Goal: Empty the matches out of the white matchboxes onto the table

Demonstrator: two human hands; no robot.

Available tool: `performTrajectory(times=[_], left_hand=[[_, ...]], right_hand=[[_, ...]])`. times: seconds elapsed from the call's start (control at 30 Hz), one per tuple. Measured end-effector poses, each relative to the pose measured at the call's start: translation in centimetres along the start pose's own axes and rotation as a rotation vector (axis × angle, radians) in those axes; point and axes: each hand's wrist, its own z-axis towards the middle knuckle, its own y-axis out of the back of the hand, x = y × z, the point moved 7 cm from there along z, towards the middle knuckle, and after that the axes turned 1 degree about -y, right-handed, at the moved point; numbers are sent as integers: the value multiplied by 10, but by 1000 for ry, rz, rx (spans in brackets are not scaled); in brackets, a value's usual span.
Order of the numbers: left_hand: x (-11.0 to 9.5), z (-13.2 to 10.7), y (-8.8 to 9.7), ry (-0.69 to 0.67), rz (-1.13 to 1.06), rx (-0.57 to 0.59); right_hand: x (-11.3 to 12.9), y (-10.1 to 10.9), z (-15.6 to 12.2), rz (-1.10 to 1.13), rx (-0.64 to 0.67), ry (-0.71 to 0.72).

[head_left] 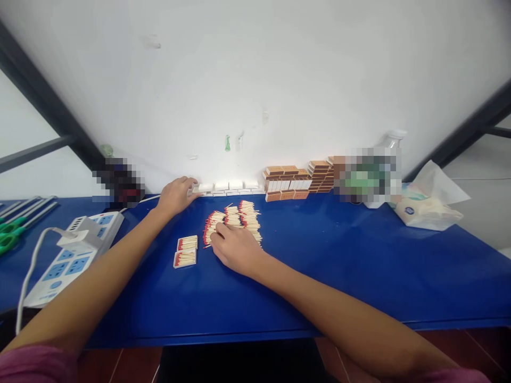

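Observation:
My left hand (pixel 178 196) reaches to the back of the blue table, its thumb and fingers closed around the left end of a row of white matchbox trays (pixel 229 187) along the wall. My right hand (pixel 238 250) rests at the near left side of a pile of red-headed matches (pixel 249 218), with its fingers curled onto the matches; the palm hides part of the pile. Left of that hand, two open matchbox trays (pixel 186 258) lie one behind the other, each holding matches with red heads to the left.
Brown matchboxes (pixel 285 186) stand stacked against the wall, with more stacks (pixel 320 177) to their right. A tissue pack (pixel 429 210) lies at the right. On the left are a power strip (pixel 115 226) with a plugged-in white cable and green-handled scissors (pixel 10 231).

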Motion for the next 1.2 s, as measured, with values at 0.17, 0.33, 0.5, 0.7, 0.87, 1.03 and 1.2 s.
performTrajectory(times=[0.17, 0.33, 0.5, 0.7, 0.87, 1.03, 1.2], left_hand=[[-2, 0, -7, 30, 60, 65], [-8, 4, -9, 14, 73, 62], [-3, -3, -1, 18, 64, 44], [1, -31, 20, 17, -62, -19], [0, -62, 32, 54, -255, -36], [-8, -71, 20, -9, -234, 43], [-36, -72, 30, -166, -141, -18]], right_hand=[[0, 1, 0, 11, 5, -12], [3, 3, 0, 21, 5, 15], [3, 1, 0, 17, -3, 11], [1, 2, -2, 48, -12, 17], [24, 11, -6, 175, -75, 188], [51, 7, 0, 170, -75, 256], [48, -3, 0, 223, -32, 226]])
